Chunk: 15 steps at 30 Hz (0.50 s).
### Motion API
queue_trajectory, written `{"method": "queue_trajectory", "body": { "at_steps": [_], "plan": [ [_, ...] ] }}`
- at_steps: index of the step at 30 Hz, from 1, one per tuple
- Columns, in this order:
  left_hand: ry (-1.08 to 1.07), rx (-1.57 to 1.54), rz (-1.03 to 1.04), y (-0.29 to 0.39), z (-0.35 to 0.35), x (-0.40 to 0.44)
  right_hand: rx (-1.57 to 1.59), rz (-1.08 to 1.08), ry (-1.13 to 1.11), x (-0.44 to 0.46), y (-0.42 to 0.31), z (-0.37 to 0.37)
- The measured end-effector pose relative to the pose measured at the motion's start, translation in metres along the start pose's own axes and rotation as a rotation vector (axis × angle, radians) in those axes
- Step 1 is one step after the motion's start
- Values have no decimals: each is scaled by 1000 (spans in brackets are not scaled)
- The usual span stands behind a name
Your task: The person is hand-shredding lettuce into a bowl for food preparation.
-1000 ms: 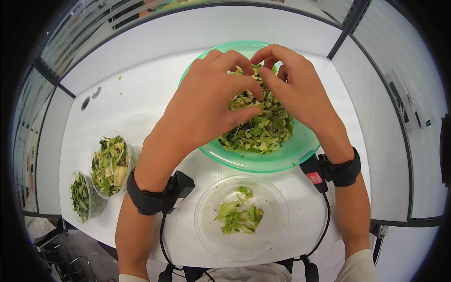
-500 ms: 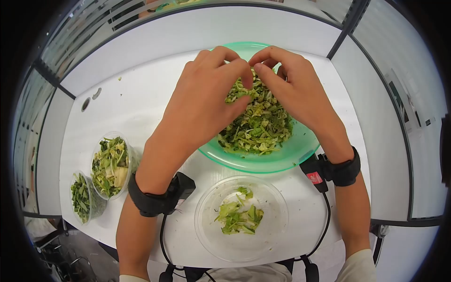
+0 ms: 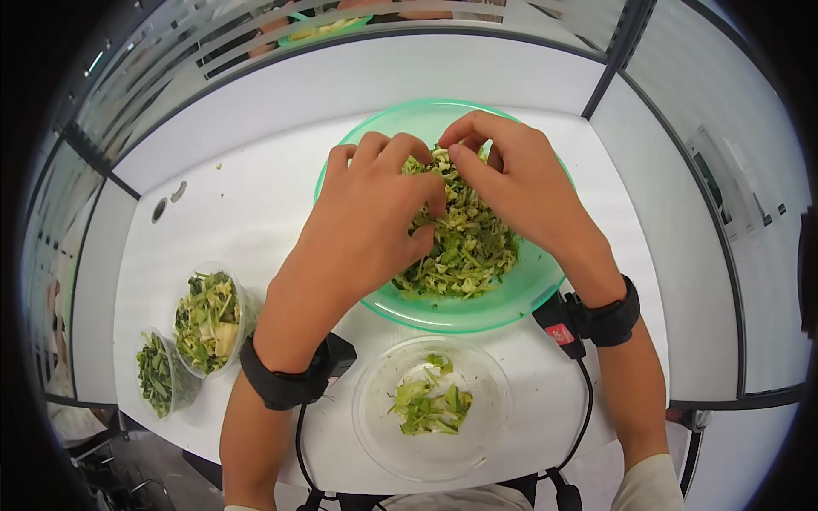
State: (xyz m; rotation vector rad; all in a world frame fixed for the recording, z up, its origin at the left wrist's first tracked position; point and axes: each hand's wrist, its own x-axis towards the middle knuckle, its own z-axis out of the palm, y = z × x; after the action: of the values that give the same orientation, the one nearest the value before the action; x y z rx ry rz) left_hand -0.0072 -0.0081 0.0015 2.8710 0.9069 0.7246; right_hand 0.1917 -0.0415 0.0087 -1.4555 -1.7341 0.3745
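Note:
A green plastic basin [image 3: 409,317] holds a heap of chopped leafy greens [image 3: 464,260]. My left hand [image 3: 366,217] is over the basin's left side, fingers loosely curled and thumb apart from the index finger; I see nothing in it. Above the far part of the heap is my right hand [image 3: 520,187], its thumb and index fingertips close together in a pinch. Whatever lies between them is too small to make out. Nearer me stands a clear round container [image 3: 487,400] with a few pale green leaf pieces [image 3: 432,407] on its bottom.
At the left stand a clear tub of cut greens and pale stalks [image 3: 207,324] and a smaller tub of darker leaves [image 3: 155,375]. White partitions [image 3: 358,81] enclose the table. Black wristbands [image 3: 285,375] with cables [image 3: 588,409] are on both arms.
My fingertips, close together before, are now farther apart, with my left hand drawn back leftward. The view has tilted, so the basin and containers sit slightly lower in it.

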Motion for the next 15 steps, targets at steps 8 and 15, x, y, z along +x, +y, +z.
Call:
{"method": "queue_trajectory", "body": {
  "at_steps": [8, 15],
  "plan": [
    [68, -24, -22, -2, 2, 2, 19, 14, -2, 0, 0, 0],
    [225, -209, -101, -10, 5, 8, 9, 8, -104, 0, 0, 1]
  ]
}}
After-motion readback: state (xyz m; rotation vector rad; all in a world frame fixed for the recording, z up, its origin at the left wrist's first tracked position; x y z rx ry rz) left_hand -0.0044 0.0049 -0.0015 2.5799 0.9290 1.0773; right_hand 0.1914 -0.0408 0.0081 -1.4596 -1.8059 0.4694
